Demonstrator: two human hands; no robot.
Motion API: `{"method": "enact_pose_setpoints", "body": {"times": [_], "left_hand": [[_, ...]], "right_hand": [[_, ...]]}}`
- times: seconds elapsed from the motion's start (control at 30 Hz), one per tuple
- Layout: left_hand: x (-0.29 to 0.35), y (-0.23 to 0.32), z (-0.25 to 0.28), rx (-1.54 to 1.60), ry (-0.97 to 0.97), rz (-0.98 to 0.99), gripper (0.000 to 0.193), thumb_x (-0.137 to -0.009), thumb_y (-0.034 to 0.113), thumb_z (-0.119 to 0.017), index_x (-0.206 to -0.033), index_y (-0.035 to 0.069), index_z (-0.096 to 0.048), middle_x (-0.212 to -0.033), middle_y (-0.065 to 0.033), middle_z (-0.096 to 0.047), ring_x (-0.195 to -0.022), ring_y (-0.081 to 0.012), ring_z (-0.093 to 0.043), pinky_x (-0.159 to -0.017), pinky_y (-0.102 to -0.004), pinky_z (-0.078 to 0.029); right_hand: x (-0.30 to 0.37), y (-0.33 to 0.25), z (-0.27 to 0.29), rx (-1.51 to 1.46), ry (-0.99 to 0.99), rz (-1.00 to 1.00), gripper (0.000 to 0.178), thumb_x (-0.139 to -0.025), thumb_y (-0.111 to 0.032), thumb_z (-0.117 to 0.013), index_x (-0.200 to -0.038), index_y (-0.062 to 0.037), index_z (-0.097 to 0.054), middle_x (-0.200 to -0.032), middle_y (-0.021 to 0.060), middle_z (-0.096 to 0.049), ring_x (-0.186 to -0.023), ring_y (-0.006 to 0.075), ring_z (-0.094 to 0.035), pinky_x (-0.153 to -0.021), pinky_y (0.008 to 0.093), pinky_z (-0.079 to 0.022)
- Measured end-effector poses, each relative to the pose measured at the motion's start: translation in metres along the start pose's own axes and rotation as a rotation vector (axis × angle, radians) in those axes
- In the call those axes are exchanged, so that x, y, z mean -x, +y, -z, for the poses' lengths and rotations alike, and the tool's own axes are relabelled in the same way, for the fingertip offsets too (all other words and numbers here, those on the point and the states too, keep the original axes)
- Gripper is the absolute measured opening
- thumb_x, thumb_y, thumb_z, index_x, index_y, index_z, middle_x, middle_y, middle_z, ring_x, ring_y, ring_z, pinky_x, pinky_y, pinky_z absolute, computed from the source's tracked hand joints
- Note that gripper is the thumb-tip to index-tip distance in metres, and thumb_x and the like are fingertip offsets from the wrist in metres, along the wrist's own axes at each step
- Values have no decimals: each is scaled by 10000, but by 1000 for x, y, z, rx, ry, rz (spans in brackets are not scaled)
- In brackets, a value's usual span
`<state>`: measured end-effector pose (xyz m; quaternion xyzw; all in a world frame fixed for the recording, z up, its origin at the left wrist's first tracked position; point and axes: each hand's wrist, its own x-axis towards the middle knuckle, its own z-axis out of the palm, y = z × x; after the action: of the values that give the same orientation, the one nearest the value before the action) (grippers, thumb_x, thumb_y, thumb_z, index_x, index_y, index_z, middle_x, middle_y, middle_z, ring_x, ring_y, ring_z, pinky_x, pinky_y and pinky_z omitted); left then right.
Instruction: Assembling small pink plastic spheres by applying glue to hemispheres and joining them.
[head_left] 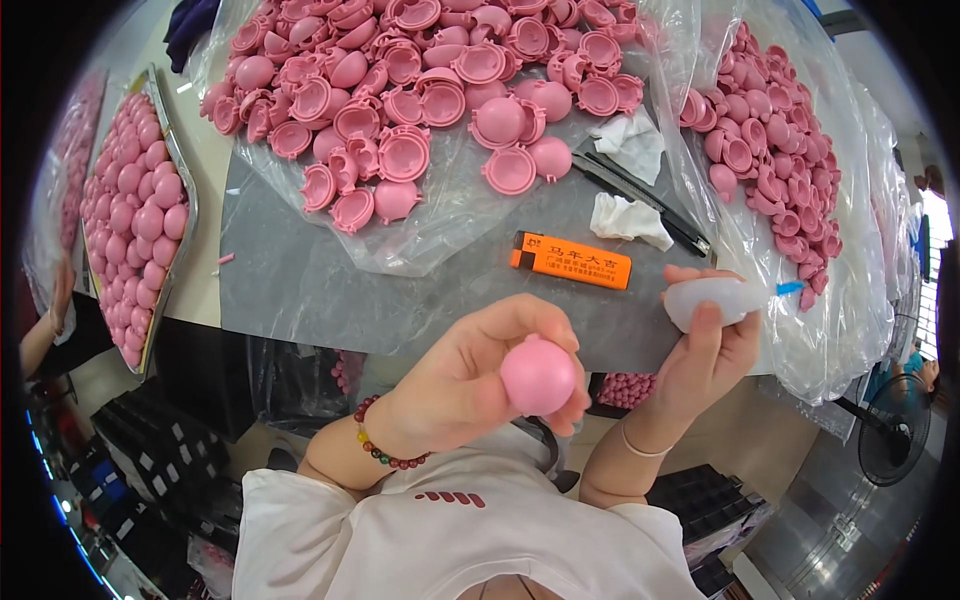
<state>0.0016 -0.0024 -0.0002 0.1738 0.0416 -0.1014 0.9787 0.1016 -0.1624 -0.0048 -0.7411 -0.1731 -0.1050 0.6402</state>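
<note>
Above the grey bench (300,290), the left hand (470,375) curls its fingers around a smooth pink plastic ball (538,375) (glossy, round); the right hand (705,355) grips a translucent squeeze bottle (715,297).

Pink half-shells (420,90) are heaped on clear plastic sheeting (450,230) across a grey table (300,290); an orange lighter (571,260) (lying flat) is seen beside crumpled white tissues (628,218), and a tray of pink balls (140,215) at left.
</note>
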Motion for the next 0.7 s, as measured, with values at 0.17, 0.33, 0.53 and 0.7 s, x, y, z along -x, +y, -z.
{"method": "enact_pose_setpoints", "body": {"times": [0.17, 0.33, 0.53, 0.7], "left_hand": [[-2, 1, 0, -34, -6, -29, 544, -669, 450, -667, -980, 66, -442, -824, -124, -579, -760, -241, -556, -664, -345, -477], [4, 6, 0, -115, 39, 1, 550, -644, 410, -703, -966, 14, -499, -827, -146, -593, -775, -248, -568, -689, -357, -467], [17, 16, -3, -239, 15, -79, 421, -638, 317, -727, -872, -9, -597, -800, -166, -603, -763, -267, -573, -692, -358, -457], [44, 88, 3, -1706, -100, -801, 286, -583, 168, -734, -773, -11, -618, -708, -128, -607, -711, -278, -581, -622, -330, -472]], "right_hand": [[1, 0, 4, -78, -51, -53, 276, -811, -190, -511, -937, 52, -469, -804, 145, -557, -695, 199, -577, -556, 240, -468], [-1, -6, 1, -61, -116, -82, 270, -807, -192, -522, -937, 41, -476, -793, 139, -561, -680, 189, -563, -583, 245, -445], [6, -2, 0, -73, -74, -133, 306, -802, -216, -544, -953, 39, -467, -817, 136, -557, -724, 179, -546, -639, 253, -420], [6, 0, 16, -72, -113, -79, 281, -813, -203, -517, -952, 36, -469, -830, 132, -552, -738, 167, -530, -629, 246, -418]]}}
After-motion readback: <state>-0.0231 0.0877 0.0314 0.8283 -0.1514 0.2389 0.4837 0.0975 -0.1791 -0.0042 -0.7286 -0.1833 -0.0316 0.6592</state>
